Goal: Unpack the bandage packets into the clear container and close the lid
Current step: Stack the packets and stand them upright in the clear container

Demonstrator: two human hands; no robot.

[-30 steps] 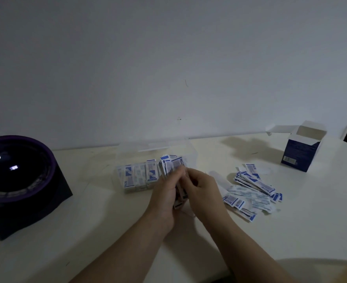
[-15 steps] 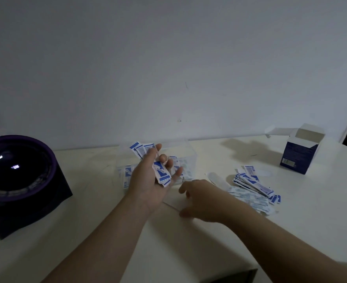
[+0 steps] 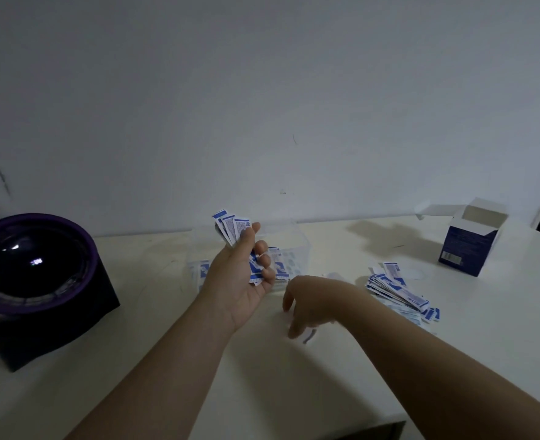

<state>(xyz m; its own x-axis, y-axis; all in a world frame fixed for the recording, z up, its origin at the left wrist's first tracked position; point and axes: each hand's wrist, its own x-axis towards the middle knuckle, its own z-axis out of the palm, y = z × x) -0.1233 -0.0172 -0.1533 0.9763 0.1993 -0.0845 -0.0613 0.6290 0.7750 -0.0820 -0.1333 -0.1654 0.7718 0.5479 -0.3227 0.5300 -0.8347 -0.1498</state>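
Note:
My left hand (image 3: 240,281) is raised palm-up in front of the clear container (image 3: 297,246) and grips a fanned bunch of blue-and-white bandage packets (image 3: 230,227). The container stands open at the table's middle with several packets lined up inside. My right hand (image 3: 313,300) hangs low over the table just right of the left one, fingers pointing down and apart; a small packet (image 3: 308,337) lies under its fingertips. A loose pile of packets (image 3: 398,290) lies to the right of that hand. The container's lid is not clearly visible.
An opened blue cardboard box (image 3: 467,246) stands at the back right. A large dark purple round device (image 3: 30,281) sits at the left edge. The white table (image 3: 294,376) ends at a wall behind and a front edge near my right forearm.
Both hands were together at the container's front. The left hand has since lifted up with a bunch of packets, and the right hand has dropped down to the table.

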